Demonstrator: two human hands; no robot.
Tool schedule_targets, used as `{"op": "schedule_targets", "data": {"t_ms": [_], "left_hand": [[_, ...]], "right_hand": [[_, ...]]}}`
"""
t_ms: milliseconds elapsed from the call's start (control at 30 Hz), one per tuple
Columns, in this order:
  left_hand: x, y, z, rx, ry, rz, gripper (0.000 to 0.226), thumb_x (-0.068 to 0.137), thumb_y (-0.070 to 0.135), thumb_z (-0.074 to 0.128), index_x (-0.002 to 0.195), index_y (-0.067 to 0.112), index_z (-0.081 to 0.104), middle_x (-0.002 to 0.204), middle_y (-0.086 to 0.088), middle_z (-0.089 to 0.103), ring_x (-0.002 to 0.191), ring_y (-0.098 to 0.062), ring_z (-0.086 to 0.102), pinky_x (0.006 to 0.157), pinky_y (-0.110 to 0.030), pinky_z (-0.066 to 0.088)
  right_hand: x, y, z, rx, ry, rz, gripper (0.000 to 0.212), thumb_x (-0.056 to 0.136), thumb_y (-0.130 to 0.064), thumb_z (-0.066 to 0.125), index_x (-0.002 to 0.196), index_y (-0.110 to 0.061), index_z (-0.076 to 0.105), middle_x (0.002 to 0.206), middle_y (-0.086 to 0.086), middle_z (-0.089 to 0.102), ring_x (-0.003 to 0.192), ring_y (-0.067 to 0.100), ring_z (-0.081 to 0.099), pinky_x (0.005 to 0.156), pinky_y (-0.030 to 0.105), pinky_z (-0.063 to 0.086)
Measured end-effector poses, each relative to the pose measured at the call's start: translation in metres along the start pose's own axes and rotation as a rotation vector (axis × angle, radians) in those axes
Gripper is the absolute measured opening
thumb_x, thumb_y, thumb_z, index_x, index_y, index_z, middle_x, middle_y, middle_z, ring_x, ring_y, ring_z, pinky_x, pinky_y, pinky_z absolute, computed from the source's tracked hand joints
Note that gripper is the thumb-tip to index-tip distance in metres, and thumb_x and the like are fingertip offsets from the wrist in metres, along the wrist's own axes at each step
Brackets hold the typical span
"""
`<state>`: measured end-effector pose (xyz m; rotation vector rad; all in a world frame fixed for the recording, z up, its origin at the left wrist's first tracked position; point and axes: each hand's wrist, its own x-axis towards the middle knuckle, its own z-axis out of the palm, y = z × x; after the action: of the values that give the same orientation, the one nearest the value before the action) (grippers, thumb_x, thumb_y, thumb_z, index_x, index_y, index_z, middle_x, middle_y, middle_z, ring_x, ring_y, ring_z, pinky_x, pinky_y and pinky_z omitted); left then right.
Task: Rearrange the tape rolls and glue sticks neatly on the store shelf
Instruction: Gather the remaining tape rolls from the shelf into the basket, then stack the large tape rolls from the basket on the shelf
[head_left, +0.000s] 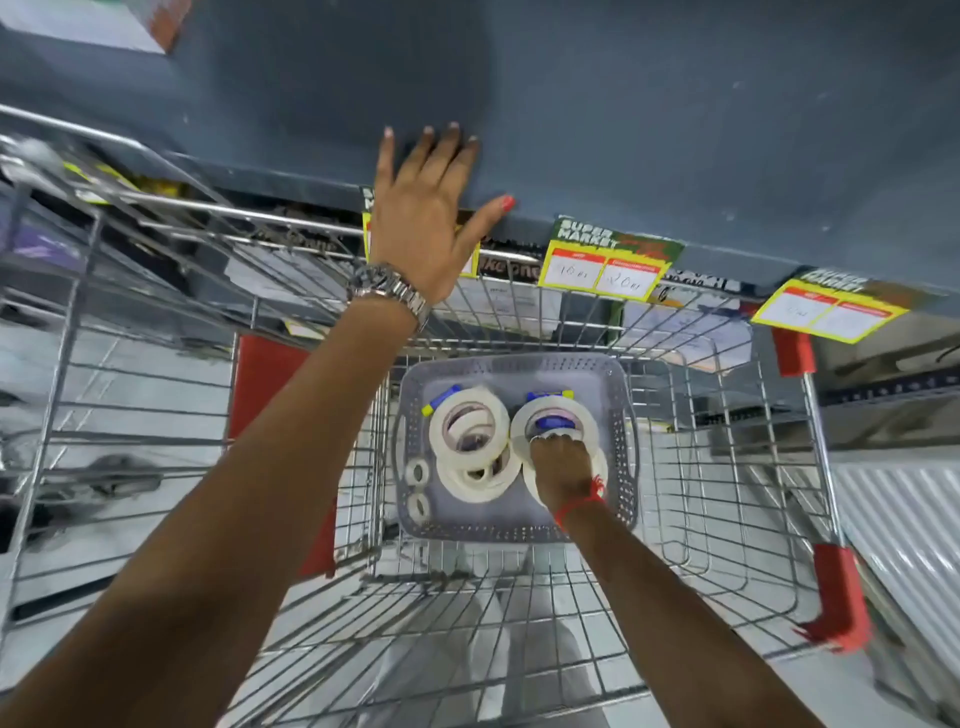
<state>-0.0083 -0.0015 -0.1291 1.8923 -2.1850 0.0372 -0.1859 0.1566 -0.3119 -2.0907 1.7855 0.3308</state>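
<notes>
Shelf: A dark grey store shelf (675, 130) fills the top of the view, its deck bare where it shows, apparently the spot waiting for stock.
Trolley: A wire shopping trolley (727, 467) with red corner guards is parked right against the shelf edge, seemingly so goods can go straight up from it.
Left hand: The left hand (423, 228), a metal watch (389, 293) on its wrist, lies flat on the shelf deck with fingers straight and spread, thumb out along the front lip; it looks like a brace while the other arm reaches down.
Basket: A grey perforated basket (621, 384) sits in the trolley bed and holds the loose stock together.
Price labels: Yellow "Super Market" price labels (608, 265) hang from the shelf lip above the trolley.
Tape rolls: White tape rolls (470, 426) of several sizes lie heaped in the basket, none on the shelf yet.
Right hand: The right hand (561, 462), a red thread at its wrist, is down in the basket with fingers curled over the rim of the right-hand roll (553, 421), apparently to lift it.
Glue sticks: Blue-and-yellow glue sticks (441, 399) lie at the far end of the basket, partly under the rolls.
</notes>
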Motion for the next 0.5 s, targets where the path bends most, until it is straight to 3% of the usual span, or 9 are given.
{"op": "schedule_targets", "data": {"t_ms": [67, 100, 167, 333, 400, 467, 500], "left_hand": [[-0.002, 0.000, 0.000, -0.006, 0.010, 0.012, 0.069, 0.087, 0.059, 0.024, 0.139, 0.014, 0.036, 0.148, -0.006, 0.037, 0.138, -0.024, 0.031, 0.117, -0.046, 0.006], [-0.003, 0.000, 0.001, -0.009, 0.016, 0.018, 0.069, 0.087, 0.059, 0.024, 0.139, 0.014, 0.036, 0.148, -0.007, 0.037, 0.138, -0.024, 0.031, 0.117, -0.045, 0.007], [-0.003, 0.000, 0.002, -0.023, 0.007, 0.022, 0.070, 0.086, 0.059, 0.023, 0.139, 0.014, 0.036, 0.149, -0.006, 0.037, 0.138, -0.024, 0.031, 0.116, -0.043, 0.012], [-0.003, 0.000, -0.002, -0.059, -0.035, -0.002, 0.076, 0.082, 0.064, 0.019, 0.138, 0.016, 0.037, 0.148, -0.006, 0.037, 0.138, -0.024, 0.032, 0.113, -0.040, 0.023], [-0.002, 0.000, -0.004, -0.067, -0.036, -0.004, 0.075, 0.083, 0.065, 0.023, 0.138, 0.016, 0.038, 0.148, -0.006, 0.037, 0.138, -0.024, 0.032, 0.112, -0.039, 0.024], [-0.002, 0.000, -0.006, -0.066, -0.052, -0.006, 0.072, 0.084, 0.062, 0.027, 0.139, 0.017, 0.038, 0.149, -0.006, 0.036, 0.139, -0.023, 0.031, 0.113, -0.039, 0.023], [-0.002, 0.002, -0.008, -0.064, -0.057, -0.003, 0.073, 0.083, 0.062, 0.026, 0.139, 0.017, 0.037, 0.149, -0.006, 0.036, 0.139, -0.023, 0.031, 0.114, -0.039, 0.023]], "right_hand": [[-0.017, -0.012, -0.046, 0.056, -0.133, 0.027, 0.024, 0.063, 0.006, 0.063, 0.086, 0.001, 0.069, 0.075, 0.019, 0.071, 0.071, 0.032, 0.070, 0.061, 0.034, 0.056], [-0.021, -0.014, -0.055, 0.068, -0.098, 0.022, 0.030, 0.077, 0.008, 0.051, 0.104, 0.003, 0.062, 0.094, 0.022, 0.070, 0.090, 0.034, 0.068, 0.075, 0.037, 0.055], [-0.026, -0.017, -0.067, 0.144, -0.047, 0.053, 0.034, 0.087, 0.007, 0.039, 0.116, 0.001, 0.056, 0.112, 0.022, 0.065, 0.106, 0.035, 0.062, 0.087, 0.041, 0.050], [-0.058, -0.033, -0.125, 0.290, 0.116, 0.021, 0.026, 0.087, 0.000, 0.046, 0.109, -0.002, 0.060, 0.115, 0.020, 0.061, 0.107, 0.035, 0.058, 0.086, 0.039, 0.048], [-0.074, -0.032, -0.151, 0.313, 0.278, -0.031, 0.025, 0.078, -0.001, 0.060, 0.102, -0.005, 0.065, 0.105, 0.017, 0.064, 0.100, 0.035, 0.061, 0.080, 0.037, 0.053], [-0.088, -0.027, -0.178, 0.348, 0.483, -0.084, 0.038, 0.063, -0.001, 0.072, 0.100, -0.010, 0.069, 0.096, 0.012, 0.069, 0.089, 0.030, 0.067, 0.072, 0.030, 0.057], [-0.092, -0.020, -0.191, 0.381, 0.589, -0.096, 0.045, 0.062, 0.000, 0.073, 0.105, -0.012, 0.068, 0.098, 0.010, 0.068, 0.088, 0.025, 0.066, 0.075, 0.023, 0.054]]}}
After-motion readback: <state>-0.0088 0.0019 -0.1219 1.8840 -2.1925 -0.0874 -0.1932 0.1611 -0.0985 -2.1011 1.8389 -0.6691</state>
